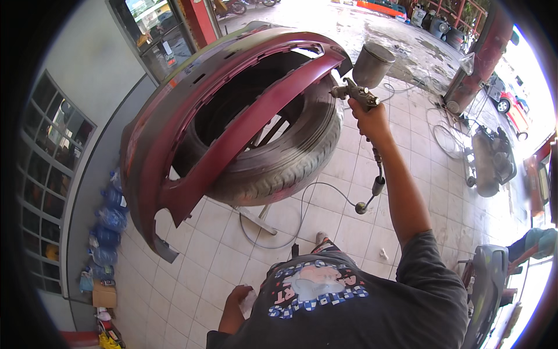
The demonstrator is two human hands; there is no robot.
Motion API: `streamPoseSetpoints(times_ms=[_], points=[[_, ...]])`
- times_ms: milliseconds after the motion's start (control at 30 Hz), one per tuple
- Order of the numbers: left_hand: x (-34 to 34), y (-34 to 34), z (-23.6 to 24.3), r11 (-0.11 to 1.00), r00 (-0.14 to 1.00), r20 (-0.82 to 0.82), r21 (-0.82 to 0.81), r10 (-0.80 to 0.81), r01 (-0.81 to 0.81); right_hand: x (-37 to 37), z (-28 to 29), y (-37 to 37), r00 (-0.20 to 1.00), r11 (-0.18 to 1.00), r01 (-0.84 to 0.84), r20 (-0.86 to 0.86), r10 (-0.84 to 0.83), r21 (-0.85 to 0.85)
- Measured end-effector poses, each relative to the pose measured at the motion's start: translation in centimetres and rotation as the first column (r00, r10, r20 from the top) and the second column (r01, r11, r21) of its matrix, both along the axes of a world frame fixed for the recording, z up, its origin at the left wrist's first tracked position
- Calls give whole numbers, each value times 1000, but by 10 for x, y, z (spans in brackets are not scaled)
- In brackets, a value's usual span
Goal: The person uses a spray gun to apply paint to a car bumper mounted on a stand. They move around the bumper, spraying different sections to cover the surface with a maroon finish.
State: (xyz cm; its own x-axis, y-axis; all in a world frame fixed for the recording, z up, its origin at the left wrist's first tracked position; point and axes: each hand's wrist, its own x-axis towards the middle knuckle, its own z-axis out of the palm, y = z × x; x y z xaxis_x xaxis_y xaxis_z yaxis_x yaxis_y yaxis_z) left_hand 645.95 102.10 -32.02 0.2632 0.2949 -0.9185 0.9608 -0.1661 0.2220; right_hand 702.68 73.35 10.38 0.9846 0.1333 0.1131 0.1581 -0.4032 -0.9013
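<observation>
My right hand (pixel 372 123) is wrapped round the handle of a metal paint spray gun (pixel 361 96), arm stretched forward. A grey cup (pixel 372 65) sits on top of the gun, and its nozzle points left toward a dark red car bumper cover (pixel 247 131). The bumper rests over a large tire (pixel 279 177), which lies on a stand (pixel 256 221) partly hidden beneath it. From the gun's handle an air hose (pixel 302 212) hangs down with inline fittings (pixel 376 186). Low by my body, my left hand (pixel 235 299) is closed on a whitish crumpled thing (pixel 249 303).
The hose loops over the tiled floor (pixel 203 262) near my foot. Blue water bottles (pixel 107 235) and a cardboard box (pixel 104 295) line the left wall. At right stand an air compressor (pixel 491 157), a red pillar (pixel 479 64) and a grey car part (pixel 487 285).
</observation>
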Motion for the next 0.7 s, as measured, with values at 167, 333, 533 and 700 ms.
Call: streamPoseSetpoints(times_ms=[167,333,533,700], points=[[27,-26,-16,994,990,135,-89,-49,62,93,-10,-27,998,990,-55,51,48,131],[66,-42,-11,995,986,138,-36,-90,96,169,-17,-46,999,991,-48,-4,49,123],[101,-56,26,996,995,47,19,83,-83,253,-41,-64,1000,972,-19,-2,20,235],[86,-70,44,998,991,114,26,-68,65,303,-69,-53,998,953,58,-55,-43,298]])
